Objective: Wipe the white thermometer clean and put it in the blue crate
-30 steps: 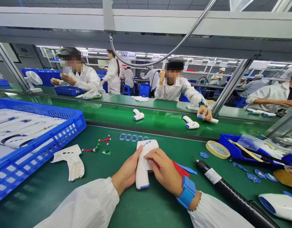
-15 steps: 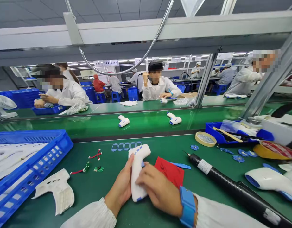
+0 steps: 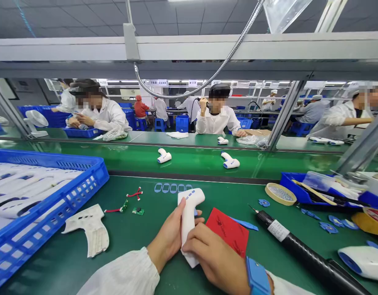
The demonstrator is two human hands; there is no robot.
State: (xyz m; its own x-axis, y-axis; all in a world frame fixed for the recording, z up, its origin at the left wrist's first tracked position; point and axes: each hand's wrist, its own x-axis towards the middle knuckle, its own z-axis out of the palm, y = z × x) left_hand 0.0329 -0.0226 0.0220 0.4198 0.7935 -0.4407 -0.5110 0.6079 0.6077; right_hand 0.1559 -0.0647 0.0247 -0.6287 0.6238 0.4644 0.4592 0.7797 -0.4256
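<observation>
A white infrared thermometer (image 3: 189, 217), shaped like a pistol with blue buttons, stands tilted between my two hands above the bench. My left hand (image 3: 169, 231) is closed around its left side, thumb along the body and fingertips showing behind it. My right hand (image 3: 212, 254), a blue band at its wrist, has curled fingers pressed on the lower handle. Those fingers hide part of the handle. Just right of it lies a red sheet (image 3: 228, 231) with dark print. An open white half shell (image 3: 90, 227) rests to the left.
Left stands a blue crate (image 3: 96, 174) of white shells. Small wired circuit boards (image 3: 124, 206) and blue frames (image 3: 173, 188) lie behind my hands. At right are a black electric screwdriver (image 3: 293, 241), a tape roll (image 3: 280, 194) and a blue bin (image 3: 287, 180). Beyond, thermometers (image 3: 230, 160) sit on the green belt (image 3: 195, 157).
The view has shifted, so the bench things appear further right. My right hand has moved lower on the thermometer's handle, covering its bottom end. The co-worker opposite has drawn a hand away from a thermometer.
</observation>
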